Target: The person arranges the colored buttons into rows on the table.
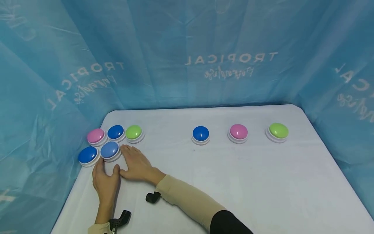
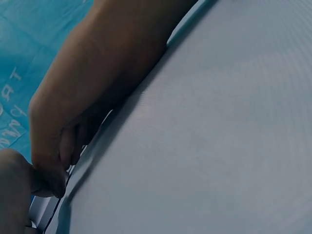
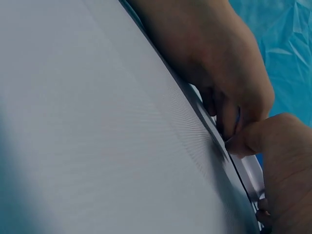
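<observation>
Two bare hands work at the left part of the white table (image 1: 239,188). My left hand (image 1: 105,185) has a straight finger against the near edge of a lighter blue dome button (image 1: 109,149) on a white round base, thumb apart. From the right, my right hand (image 1: 137,164) lies with extended fingers at that button's side. The two thumbs are close together. Around it stand a dark blue button (image 1: 87,155), a pink button (image 1: 95,136), another blue button (image 1: 116,132) and a green button (image 1: 133,132). In the wrist views the hands largely hide the buttons.
Farther right, a blue button (image 1: 200,133), a pink button (image 1: 238,132) and a green button (image 1: 278,130) stand spaced apart in a row. Blue printed sheeting (image 1: 163,87) hangs behind the table and at both sides. Black wrist-worn devices (image 1: 153,197) sit below the hands.
</observation>
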Available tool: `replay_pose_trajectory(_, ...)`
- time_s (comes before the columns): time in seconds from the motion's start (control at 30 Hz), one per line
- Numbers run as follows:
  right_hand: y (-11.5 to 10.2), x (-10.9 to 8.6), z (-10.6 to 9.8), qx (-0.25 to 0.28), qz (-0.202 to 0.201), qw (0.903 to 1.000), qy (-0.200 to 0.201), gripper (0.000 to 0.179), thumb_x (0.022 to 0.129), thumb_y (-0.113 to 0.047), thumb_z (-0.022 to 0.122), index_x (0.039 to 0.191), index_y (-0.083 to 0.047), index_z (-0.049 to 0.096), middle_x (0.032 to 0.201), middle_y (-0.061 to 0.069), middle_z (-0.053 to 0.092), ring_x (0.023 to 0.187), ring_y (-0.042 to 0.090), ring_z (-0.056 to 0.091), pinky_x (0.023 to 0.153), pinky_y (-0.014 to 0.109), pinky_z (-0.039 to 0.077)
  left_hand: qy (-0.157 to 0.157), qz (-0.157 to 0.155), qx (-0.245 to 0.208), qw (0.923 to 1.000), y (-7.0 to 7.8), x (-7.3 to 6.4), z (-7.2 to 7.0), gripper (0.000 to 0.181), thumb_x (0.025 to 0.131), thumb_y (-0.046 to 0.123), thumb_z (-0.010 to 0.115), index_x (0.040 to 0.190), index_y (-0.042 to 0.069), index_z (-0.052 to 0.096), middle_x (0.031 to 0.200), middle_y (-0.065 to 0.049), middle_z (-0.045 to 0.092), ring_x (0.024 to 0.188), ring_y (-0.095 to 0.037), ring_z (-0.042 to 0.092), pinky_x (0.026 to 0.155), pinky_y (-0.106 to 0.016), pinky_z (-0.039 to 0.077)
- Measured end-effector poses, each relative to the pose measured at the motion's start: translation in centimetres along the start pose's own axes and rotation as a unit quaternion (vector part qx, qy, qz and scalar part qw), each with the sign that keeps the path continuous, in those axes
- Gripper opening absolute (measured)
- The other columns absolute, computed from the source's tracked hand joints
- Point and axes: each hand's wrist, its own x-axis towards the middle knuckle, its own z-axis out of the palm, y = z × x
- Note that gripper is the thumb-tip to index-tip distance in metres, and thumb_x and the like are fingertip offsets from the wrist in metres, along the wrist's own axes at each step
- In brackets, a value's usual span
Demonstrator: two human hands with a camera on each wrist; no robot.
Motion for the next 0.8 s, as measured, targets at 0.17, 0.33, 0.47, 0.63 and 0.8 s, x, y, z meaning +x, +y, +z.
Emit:
replay_pose_trajectory(0.17,0.0,0.7,0.0,0.016,0.010,0.9998,0.000,0.091,0.096,-0.049,0.065,0.166,-0.005,0.027,0.172,0.005,0.033,0.161,0.015,0.027,0.131,0.024,0.016,-0.003,-0.004,0.004,1.0000,-0.1,0.3,0.1,0.073,0.098,0.019,0.066,0.162,0.001,0.036,0.164,-0.027,0.039,0.155,-0.045,0.030,0.126,-0.068,0.019)
replay_pose_trajectory(0.33,-0.6,1.0,0.1,0.051,-0.002,0.9987,-0.001,0.092,0.094,-0.047,0.066,0.166,-0.005,0.027,0.172,0.005,0.034,0.161,0.014,0.027,0.131,0.023,0.015,0.003,-0.011,0.008,0.9999,-0.1,-0.1,-0.9,0.070,0.098,0.019,0.067,0.160,0.001,0.040,0.164,-0.025,0.041,0.156,-0.044,0.031,0.125,-0.069,0.017)
replay_pose_trajectory(0.47,-0.8,0.8,0.0,0.058,0.008,0.9983,-0.001,0.090,0.093,-0.045,0.067,0.165,-0.007,0.030,0.171,0.003,0.036,0.160,0.013,0.029,0.130,0.021,0.015,0.002,-0.014,0.008,0.9999,-0.3,-0.4,-0.9,0.070,0.098,0.020,0.067,0.159,-0.001,0.041,0.163,-0.027,0.042,0.154,-0.046,0.033,0.123,-0.070,0.019)
replay_pose_trajectory(0.63,-1.2,1.6,0.1,0.047,0.011,0.9986,0.018,0.088,0.094,-0.045,0.066,0.164,-0.005,0.032,0.170,0.004,0.039,0.160,0.016,0.030,0.131,0.023,0.017,0.006,-0.002,0.002,1.0000,-0.5,0.3,-1.2,0.071,0.098,0.016,0.067,0.161,0.001,0.039,0.164,-0.026,0.041,0.156,-0.044,0.031,0.124,-0.070,0.018)
replay_pose_trajectory(0.8,-1.4,2.2,0.0,0.044,0.004,0.9990,0.011,0.093,0.092,-0.048,0.068,0.165,-0.004,0.030,0.170,0.005,0.038,0.160,0.016,0.031,0.131,0.023,0.018,0.001,-0.006,0.012,0.9999,-0.5,0.7,-1.6,0.072,0.097,0.012,0.067,0.162,0.001,0.037,0.165,-0.026,0.039,0.156,-0.045,0.029,0.124,-0.071,0.017)
